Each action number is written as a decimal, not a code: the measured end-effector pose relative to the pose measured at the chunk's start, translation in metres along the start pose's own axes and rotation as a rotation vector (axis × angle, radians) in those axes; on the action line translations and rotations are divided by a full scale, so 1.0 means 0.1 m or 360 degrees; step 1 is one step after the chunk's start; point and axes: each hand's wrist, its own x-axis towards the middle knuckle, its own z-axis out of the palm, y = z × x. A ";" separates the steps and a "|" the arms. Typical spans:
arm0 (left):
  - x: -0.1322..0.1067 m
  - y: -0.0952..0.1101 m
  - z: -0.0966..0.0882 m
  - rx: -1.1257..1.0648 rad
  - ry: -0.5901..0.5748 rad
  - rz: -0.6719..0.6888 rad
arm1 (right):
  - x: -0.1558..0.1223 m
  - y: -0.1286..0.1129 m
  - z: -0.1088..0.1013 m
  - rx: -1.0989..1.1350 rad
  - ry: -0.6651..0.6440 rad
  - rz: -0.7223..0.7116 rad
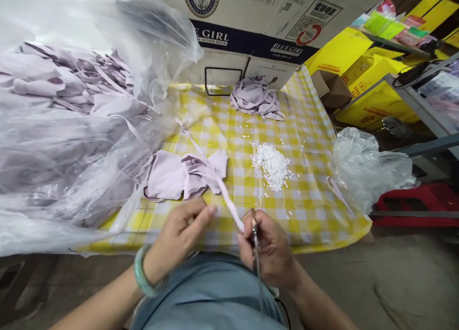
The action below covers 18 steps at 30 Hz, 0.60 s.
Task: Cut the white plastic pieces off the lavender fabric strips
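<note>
Head view: my right hand [268, 248] is closed around thin metal snips [255, 241] at the desk's [311, 129] near edge, touching the end of a lilac strap [229, 202]. The strap runs far-left to a lilac fabric piece [168, 177]. My left hand [179, 236] lies loosely open just beside the strap, gripping nothing. White bits [272, 166] lie beyond.

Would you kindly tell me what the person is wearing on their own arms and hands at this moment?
The left hand and the right hand have no gloves, and no sleeves show above them as far as the picture reaches. The left wrist carries a smooth, round bangle in pale green. I can see no ring, watch or band on the right side.
</note>
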 end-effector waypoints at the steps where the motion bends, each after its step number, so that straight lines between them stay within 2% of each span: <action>1: -0.08 -0.02 0.08 -0.0273 -0.0193 -0.0217 | -0.03 0.04 0.11 0.0071 -0.0046 0.0046; 2: -0.13 -0.03 0.14 -0.0570 -0.0275 -0.0430 | -0.06 0.09 0.21 0.0140 -0.0131 0.0089; 3: -0.16 -0.05 0.18 -0.0854 -0.0235 -0.0609 | -0.08 0.12 0.28 0.0190 -0.0256 0.0123; 5: -0.13 -0.06 0.16 -0.1276 0.0046 -0.0797 | -0.10 0.18 0.35 0.0179 -0.0580 0.0147; 6: -0.10 -0.06 0.12 -0.1376 0.0172 -0.0819 | -0.09 0.20 0.34 0.0121 -0.0705 0.0137; 7: -0.07 -0.06 0.07 -0.1406 0.0254 -0.0811 | -0.06 0.21 0.31 0.0049 -0.0747 0.0115; 8: -0.06 -0.04 0.02 -0.1392 0.0287 -0.0791 | -0.01 0.22 0.27 -0.0005 -0.0690 0.0082; 9: -0.06 -0.02 -0.03 -0.1358 0.0268 -0.0767 | 0.07 0.22 0.21 -0.0034 -0.0545 0.0040; 11: -0.09 0.04 -0.10 -0.1281 0.0133 -0.0709 | 0.31 0.22 0.13 -0.0031 -0.0154 -0.0098; 12: -0.12 0.07 -0.12 -0.1242 0.0041 -0.0678 | 0.45 0.21 0.11 -0.0027 -0.0035 -0.0182; 13: -0.15 0.10 -0.13 -0.1202 -0.0045 -0.0642 | 0.60 0.20 0.11 -0.0036 -0.0008 -0.0269; 15: -0.20 0.15 -0.15 -0.1111 -0.0150 -0.0563 | 0.89 0.18 0.15 -0.0026 -0.0169 -0.0351; 17: -0.23 0.17 -0.19 -0.1011 -0.0149 -0.0488 | 1.11 0.16 0.19 0.0089 -0.0328 -0.0313; 18: -0.24 0.17 -0.21 -0.0950 -0.0119 -0.0455 | 1.17 0.15 0.20 0.0169 -0.0338 -0.0274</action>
